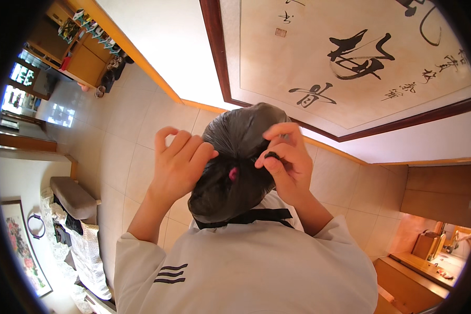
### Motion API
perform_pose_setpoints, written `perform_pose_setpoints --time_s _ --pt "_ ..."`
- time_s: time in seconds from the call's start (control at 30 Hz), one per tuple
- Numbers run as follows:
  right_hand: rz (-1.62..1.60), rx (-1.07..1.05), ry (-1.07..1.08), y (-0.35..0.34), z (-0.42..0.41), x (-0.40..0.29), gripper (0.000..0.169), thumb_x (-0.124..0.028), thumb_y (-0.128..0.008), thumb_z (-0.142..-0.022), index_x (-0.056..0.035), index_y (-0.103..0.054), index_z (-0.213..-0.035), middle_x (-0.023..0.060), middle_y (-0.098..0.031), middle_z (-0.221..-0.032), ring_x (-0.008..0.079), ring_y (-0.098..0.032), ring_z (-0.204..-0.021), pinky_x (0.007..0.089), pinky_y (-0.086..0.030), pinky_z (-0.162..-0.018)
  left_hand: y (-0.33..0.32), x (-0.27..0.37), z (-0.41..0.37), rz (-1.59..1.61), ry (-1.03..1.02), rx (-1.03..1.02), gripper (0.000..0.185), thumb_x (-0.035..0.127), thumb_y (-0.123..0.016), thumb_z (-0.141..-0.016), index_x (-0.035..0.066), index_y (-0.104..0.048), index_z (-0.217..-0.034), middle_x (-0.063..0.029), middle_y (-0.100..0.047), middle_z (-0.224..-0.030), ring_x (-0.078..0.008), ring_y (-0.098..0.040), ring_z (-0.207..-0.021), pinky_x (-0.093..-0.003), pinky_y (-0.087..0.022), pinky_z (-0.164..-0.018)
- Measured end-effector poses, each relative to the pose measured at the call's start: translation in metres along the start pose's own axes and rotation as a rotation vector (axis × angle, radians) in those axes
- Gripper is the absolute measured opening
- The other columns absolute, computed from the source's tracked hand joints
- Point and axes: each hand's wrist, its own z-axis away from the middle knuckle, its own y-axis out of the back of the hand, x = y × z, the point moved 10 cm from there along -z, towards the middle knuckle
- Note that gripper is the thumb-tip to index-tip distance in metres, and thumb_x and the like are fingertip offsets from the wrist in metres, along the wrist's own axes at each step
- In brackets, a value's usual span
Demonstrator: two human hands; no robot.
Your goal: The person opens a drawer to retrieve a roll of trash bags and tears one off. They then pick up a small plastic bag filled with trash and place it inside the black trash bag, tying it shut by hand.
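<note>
A dark plastic bag [241, 127] hangs in front of my chest, gathered tight at its middle. Below the gather its film looks thinner, and a small pink thing [232, 174] shows there; I cannot tell what it is. My left hand [182, 163] is at the left of the gather, fingers curled, with a twisted bit of the bag at its fingertips. On the other side, my right hand [288, 159] pinches a black end of the bag between thumb and forefinger. Both hands are level with the gather. What fills the bag is mostly hidden.
Framed calligraphy [361, 59] hangs on the white wall ahead. Pale tiles [114, 129] cover the floor. At the far left are a shoe rack [98, 31] and a wooden cabinet [86, 59]. A cloth-draped seat [82, 251] stands lower left, wooden furniture [412, 278] lower right.
</note>
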Motion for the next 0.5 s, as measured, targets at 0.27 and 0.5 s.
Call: perform_pose_setpoints --time_s 0.27,0.5 --pt "-0.091 -0.396 -0.131 -0.012 0.007 -0.018 0.012 -0.007 -0.049 -0.089 0.0002 -0.053 -0.08 0.0054 -0.052 -0.06 0.0133 -0.047 -0.046 0.0247 -0.035 -0.044 -0.028 0.005 -0.009 1.609 0.336 -0.364 0.03 0.018 -0.039 -0.096 0.002 -0.042 -0.07 -0.013 -0.057 -0.086 -0.0169 -0.049 -0.075 -0.0272 -0.04 -0.073" --pt "0.138 -0.406 -0.044 0.007 0.027 -0.028 0.009 -0.007 -0.056 -0.085 -0.0016 -0.056 -0.078 0.008 -0.05 -0.06 0.0241 -0.047 -0.048 0.0286 -0.037 -0.044 -0.031 0.012 0.005 1.643 0.394 -0.422 0.032 0.019 -0.037 -0.096 0.001 -0.041 -0.07 -0.0156 -0.059 -0.092 -0.0158 -0.049 -0.077 -0.0268 -0.041 -0.075"
